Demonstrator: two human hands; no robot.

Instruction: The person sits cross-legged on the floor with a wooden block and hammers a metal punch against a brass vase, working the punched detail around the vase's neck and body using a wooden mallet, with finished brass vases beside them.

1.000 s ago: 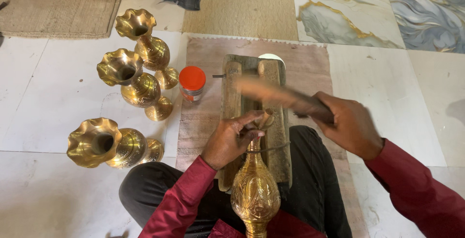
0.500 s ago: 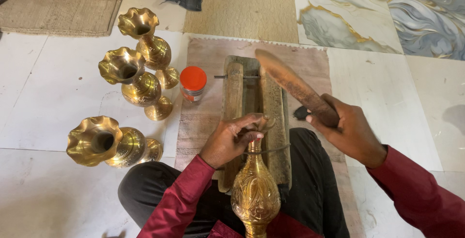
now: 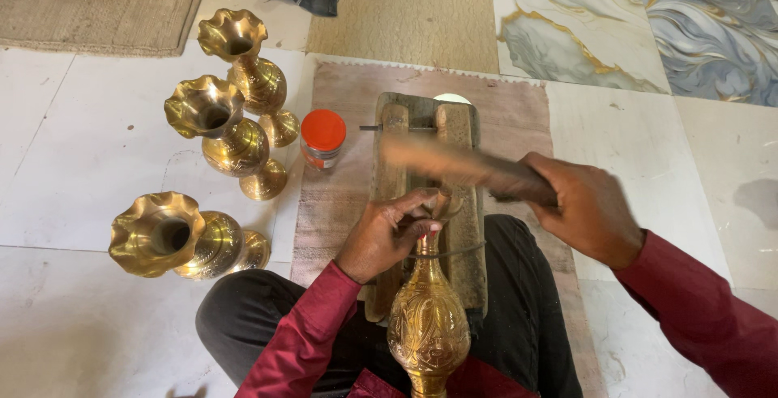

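Left hand clamped around the narrow neck of an engraved brass vase, fingers curled shut on it, pinning the neck down on a wooden block between the knees; vase body lying toward the lap, foot end cut off by the bottom edge. Right hand closed tight on the handle of a wooden mallet, head of it motion-blurred and lying almost level across the block, just above the left-hand fingers. Half a second ago mallet raised, tilted up and away to the right of the block; a second ago low over the block as now. So: one full swing cycle, now caught at or near the bottom of the stroke, over the vase neck. Reads as repeated striking of the neck or mouth area against the block, work mid-way, nothing finished-looking about this piece. Contact between mallet and metal not clear through the blur. Left hand and vase in same spot across all three views, grip unchanged. Off to the left on white floor tiles, three finished-looking brass vases with flared wavy mouths: two upright, one on its side, none moved. Small jar with orange lid at the edge of a pinkish mat, beside the block, untouched. Dark trousers and red sleeves in lower view.
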